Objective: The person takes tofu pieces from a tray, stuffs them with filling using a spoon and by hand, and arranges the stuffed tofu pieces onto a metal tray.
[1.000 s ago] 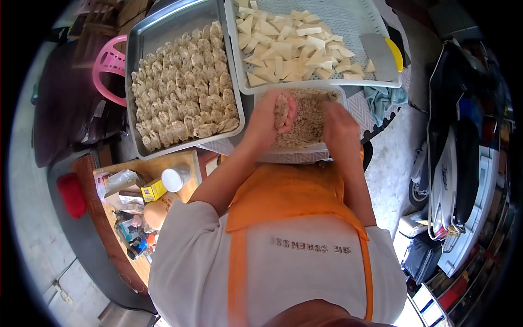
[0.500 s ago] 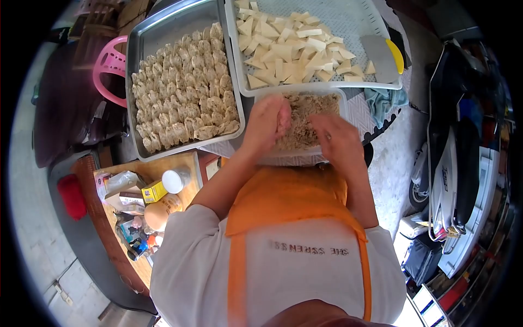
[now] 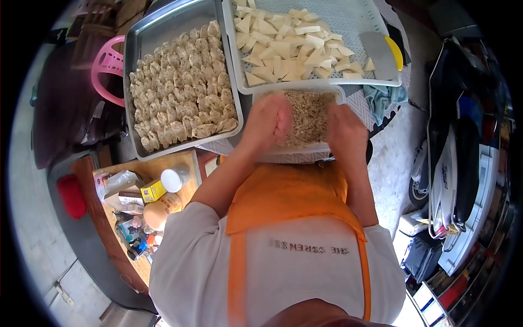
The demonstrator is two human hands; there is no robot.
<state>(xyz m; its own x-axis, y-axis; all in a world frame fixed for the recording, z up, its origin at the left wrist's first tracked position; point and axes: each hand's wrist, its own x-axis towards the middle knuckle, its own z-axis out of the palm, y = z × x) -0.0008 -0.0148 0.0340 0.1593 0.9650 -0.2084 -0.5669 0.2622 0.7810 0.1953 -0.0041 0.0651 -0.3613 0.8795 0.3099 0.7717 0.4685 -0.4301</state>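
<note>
A white rectangular tub (image 3: 342,96) holds brown minced filling (image 3: 306,117). My left hand (image 3: 269,121) is curled over the tub's left side, its palm turned inward; what it holds is hidden and blurred. At the tub's right edge is my right hand (image 3: 346,132), with its fingers closed and their tips out of sight. To the left, a metal tray (image 3: 163,27) carries rows of filled tofu pieces (image 3: 182,82). Cut pale tofu pieces (image 3: 289,49) lie in a white perforated tray (image 3: 348,19) behind the tub.
A scraper (image 3: 379,54) with a yellow handle lies in the white tray's right side. Beside that tray is a teal cloth (image 3: 385,101). A pink chair back (image 3: 108,68) stands left of the metal tray. Jars and boxes crowd a wooden table (image 3: 188,163) at lower left.
My right hand has moved from over the filling to the tub's right edge. My left hand has turned, and the filling lump visible in it a second ago is now hidden.
</note>
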